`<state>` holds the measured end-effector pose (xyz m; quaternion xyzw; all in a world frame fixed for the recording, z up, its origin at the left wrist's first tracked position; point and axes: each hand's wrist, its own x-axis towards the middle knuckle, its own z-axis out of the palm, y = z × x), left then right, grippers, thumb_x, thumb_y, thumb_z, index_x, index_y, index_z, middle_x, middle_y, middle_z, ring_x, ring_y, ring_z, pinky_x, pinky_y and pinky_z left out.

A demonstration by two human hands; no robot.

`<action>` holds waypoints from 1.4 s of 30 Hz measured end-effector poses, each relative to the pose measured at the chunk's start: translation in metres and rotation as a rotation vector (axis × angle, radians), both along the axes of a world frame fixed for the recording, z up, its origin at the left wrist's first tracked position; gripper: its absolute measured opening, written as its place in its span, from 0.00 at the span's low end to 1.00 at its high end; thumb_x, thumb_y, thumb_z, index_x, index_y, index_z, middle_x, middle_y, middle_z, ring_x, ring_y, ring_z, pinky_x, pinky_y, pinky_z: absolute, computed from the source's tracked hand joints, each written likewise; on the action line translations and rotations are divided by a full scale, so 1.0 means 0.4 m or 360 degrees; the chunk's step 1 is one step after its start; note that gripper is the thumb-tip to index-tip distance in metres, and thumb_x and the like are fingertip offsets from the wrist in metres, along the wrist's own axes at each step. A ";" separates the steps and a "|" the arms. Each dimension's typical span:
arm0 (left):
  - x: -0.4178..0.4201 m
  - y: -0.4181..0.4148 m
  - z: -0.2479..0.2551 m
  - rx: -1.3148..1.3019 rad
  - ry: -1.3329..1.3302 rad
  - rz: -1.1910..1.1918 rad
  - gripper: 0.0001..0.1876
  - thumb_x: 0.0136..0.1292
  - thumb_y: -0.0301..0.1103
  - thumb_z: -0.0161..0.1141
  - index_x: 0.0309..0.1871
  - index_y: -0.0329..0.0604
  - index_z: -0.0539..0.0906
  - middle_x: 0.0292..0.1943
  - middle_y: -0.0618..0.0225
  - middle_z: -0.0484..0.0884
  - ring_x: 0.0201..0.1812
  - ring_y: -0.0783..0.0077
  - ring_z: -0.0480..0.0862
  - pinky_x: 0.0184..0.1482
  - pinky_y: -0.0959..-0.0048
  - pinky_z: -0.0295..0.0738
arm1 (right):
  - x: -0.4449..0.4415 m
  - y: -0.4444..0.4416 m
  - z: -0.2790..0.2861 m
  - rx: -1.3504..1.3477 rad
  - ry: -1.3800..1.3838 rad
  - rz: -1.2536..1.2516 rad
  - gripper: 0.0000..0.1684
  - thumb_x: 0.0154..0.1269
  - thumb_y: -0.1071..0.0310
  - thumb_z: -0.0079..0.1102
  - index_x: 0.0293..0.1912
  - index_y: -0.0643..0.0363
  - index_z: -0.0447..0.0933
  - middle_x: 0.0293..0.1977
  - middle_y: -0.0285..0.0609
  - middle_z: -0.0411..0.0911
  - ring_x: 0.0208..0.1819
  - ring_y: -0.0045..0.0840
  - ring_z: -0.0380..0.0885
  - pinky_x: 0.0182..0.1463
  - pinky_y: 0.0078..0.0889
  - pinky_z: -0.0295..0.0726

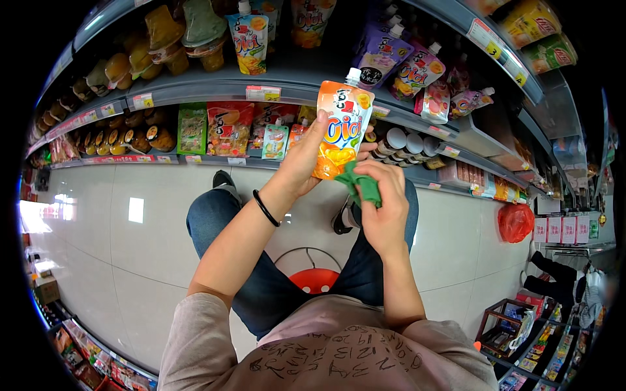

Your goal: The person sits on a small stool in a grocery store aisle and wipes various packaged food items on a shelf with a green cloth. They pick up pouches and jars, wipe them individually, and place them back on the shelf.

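My left hand [304, 155] grips an orange-and-white jelly drink pouch [342, 128] with a white screw cap, its printed front turned up towards me. The pouch is upright in front of the shelves, my thumb lying across its left edge. A crumpled green cloth [361, 184] is pinched in my right hand [387, 198] and touches the pouch's lower right corner. Some fingers of my left hand show behind the pouch's right edge. On the upper shelf stand a blue-and-white spouted pouch [248, 44] and several purple pouches [384, 53].
Snack bags [229, 128], jars [160, 138] and white-lidded jars [395, 139] line the lower shelf. Jelly cups [208, 34] stand upper left. Beneath me is a red stool [313, 280]. A red plastic bag [516, 223] lies on the tiled floor [151, 244], near a person's dark-trousered legs [557, 269].
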<state>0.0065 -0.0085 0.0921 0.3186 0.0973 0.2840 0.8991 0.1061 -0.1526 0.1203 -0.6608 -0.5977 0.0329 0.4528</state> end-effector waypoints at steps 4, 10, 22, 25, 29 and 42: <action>0.002 0.000 -0.018 -0.0194 0.0023 0.0068 0.34 0.79 0.58 0.41 0.73 0.36 0.64 0.66 0.53 0.76 0.61 0.57 0.83 0.61 0.61 0.82 | 0.034 -0.017 -0.076 -0.0177 0.0714 -0.0434 0.12 0.70 0.77 0.59 0.52 0.61 0.77 0.48 0.44 0.82 0.49 0.31 0.80 0.54 0.32 0.79; 0.031 -0.039 -0.035 0.0229 0.0380 0.0397 0.24 0.79 0.45 0.54 0.69 0.40 0.68 0.56 0.64 0.80 0.53 0.76 0.82 0.57 0.73 0.78 | -0.020 0.015 -0.111 0.0253 0.2286 0.0033 0.17 0.77 0.72 0.54 0.62 0.63 0.71 0.55 0.41 0.78 0.53 0.24 0.79 0.57 0.31 0.81; -0.054 -0.027 -0.011 0.0121 0.0181 -0.0550 0.40 0.73 0.57 0.58 0.77 0.42 0.59 0.63 0.65 0.75 0.63 0.70 0.77 0.65 0.70 0.72 | -0.031 0.056 -0.034 0.0454 0.0027 -0.0129 0.21 0.57 0.85 0.66 0.50 0.62 0.79 0.49 0.49 0.78 0.52 0.42 0.78 0.58 0.39 0.76; -0.057 -0.044 -0.020 0.0118 0.0145 -0.0672 0.39 0.72 0.55 0.60 0.77 0.42 0.59 0.64 0.65 0.74 0.63 0.72 0.77 0.63 0.70 0.73 | 0.014 0.098 0.008 0.0590 -0.0070 -0.0370 0.15 0.64 0.79 0.63 0.51 0.62 0.78 0.50 0.47 0.78 0.52 0.39 0.78 0.59 0.36 0.75; -0.033 -0.044 -0.063 -0.0265 0.0025 -0.0592 0.34 0.74 0.54 0.57 0.74 0.41 0.65 0.62 0.63 0.78 0.64 0.70 0.78 0.65 0.67 0.74 | 0.020 0.140 0.021 0.0585 -0.0036 -0.0470 0.13 0.68 0.76 0.62 0.52 0.63 0.77 0.49 0.47 0.78 0.52 0.38 0.78 0.59 0.35 0.75; -0.038 -0.039 -0.085 -0.0324 -0.0352 -0.0416 0.28 0.78 0.53 0.48 0.71 0.43 0.69 0.61 0.59 0.80 0.61 0.61 0.82 0.62 0.59 0.78 | -0.002 0.124 0.024 0.0544 -0.0224 -0.0217 0.19 0.59 0.84 0.61 0.50 0.61 0.77 0.48 0.49 0.78 0.51 0.44 0.76 0.56 0.38 0.75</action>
